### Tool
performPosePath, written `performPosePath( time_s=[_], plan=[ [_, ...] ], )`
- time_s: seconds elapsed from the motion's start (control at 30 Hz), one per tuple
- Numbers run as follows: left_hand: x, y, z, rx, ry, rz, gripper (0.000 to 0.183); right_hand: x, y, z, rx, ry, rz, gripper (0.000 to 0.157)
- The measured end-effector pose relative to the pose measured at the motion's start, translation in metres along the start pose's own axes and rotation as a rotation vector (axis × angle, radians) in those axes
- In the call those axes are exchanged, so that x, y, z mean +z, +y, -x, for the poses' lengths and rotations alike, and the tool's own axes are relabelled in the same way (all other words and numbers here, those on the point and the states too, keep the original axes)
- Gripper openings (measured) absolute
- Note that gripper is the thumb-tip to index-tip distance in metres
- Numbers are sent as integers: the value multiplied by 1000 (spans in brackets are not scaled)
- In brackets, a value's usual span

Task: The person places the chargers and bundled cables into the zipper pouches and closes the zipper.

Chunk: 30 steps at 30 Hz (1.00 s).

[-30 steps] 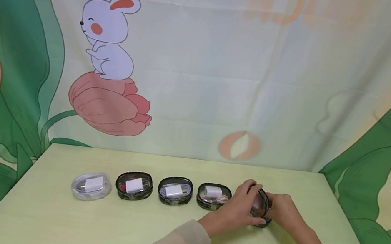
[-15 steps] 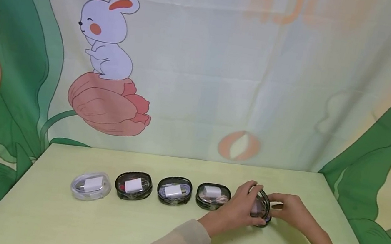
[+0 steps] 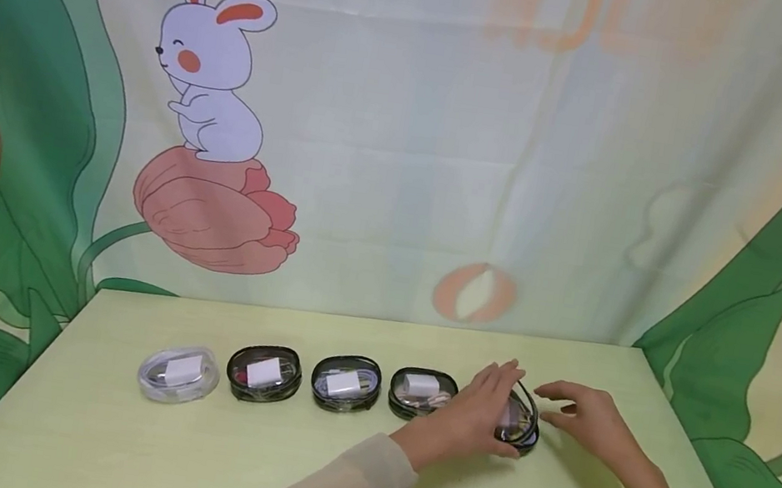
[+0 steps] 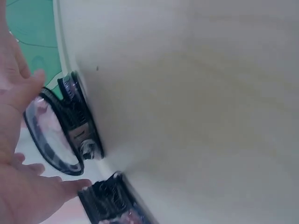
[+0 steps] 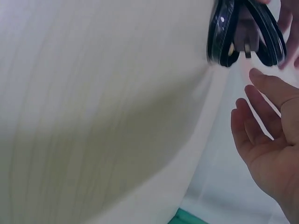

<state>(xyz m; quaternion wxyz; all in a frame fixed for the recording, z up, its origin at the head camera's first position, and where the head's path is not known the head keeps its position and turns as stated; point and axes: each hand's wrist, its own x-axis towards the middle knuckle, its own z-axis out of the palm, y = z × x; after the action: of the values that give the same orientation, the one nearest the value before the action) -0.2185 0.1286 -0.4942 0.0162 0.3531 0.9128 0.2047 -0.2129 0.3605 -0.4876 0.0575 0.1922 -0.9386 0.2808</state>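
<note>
A clear oval zip pouch with black trim (image 3: pixel 520 437) stands at the right end of a row, its lid (image 4: pixel 51 133) raised at an angle. Inside it, in the right wrist view, shows a plug-in charger (image 5: pixel 246 36) with a metal end. My left hand (image 3: pixel 456 429) lies along the lid's left side with its fingers fairly straight; in the left wrist view the thumb touches the lid's rim. My right hand (image 3: pixel 595 422) hovers just right of the pouch, apart from it, fingers loosely bent and holding nothing. The left hand partly covers the lid in the head view.
Left of it stand three black-trimmed pouches, a near one (image 3: pixel 422 393), a middle one (image 3: pixel 345 384) and a farther one (image 3: pixel 263 374), then a clear white-trimmed pouch (image 3: pixel 178 374). Each holds a white charger and cable. A printed cloth (image 3: pixel 390 151) hangs behind the table (image 3: pixel 192 459).
My right hand has let go of the pouch and moved off to the right. My left hand's fingers have straightened along the lid, which stays raised.
</note>
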Motion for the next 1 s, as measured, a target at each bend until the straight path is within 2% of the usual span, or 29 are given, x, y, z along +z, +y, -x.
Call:
performPosePath(
  time_s=[0.13,0.3,0.37,0.5,0.63,0.77,0.83,0.93,1.0],
  plan=[
    [-5,-7,-2,49,-20,-119,93,-8,6,2,-1,50,8,30],
    [-5,-14,-11,105,-55,-163,70,-13,14,7,2,84,-2,33],
    [-3,-15,-13,144,-101,-168,71,-11,16,10,12,82,5,33],
    [0,-18,-14,228,-190,-244,78,-4,19,16,31,79,11,34],
    [0,-19,-15,276,-221,-342,73,-3,20,17,44,79,18,35],
    [-4,-14,-16,271,-224,-425,71,-4,18,14,55,62,10,35],
    [-5,-10,-16,242,-215,-477,70,-3,16,13,51,55,6,35],
    [-3,-2,-17,158,-175,-559,68,-3,14,11,38,50,10,34],
    [0,4,-18,69,-140,-582,65,-3,12,10,27,50,15,33]
  ],
)
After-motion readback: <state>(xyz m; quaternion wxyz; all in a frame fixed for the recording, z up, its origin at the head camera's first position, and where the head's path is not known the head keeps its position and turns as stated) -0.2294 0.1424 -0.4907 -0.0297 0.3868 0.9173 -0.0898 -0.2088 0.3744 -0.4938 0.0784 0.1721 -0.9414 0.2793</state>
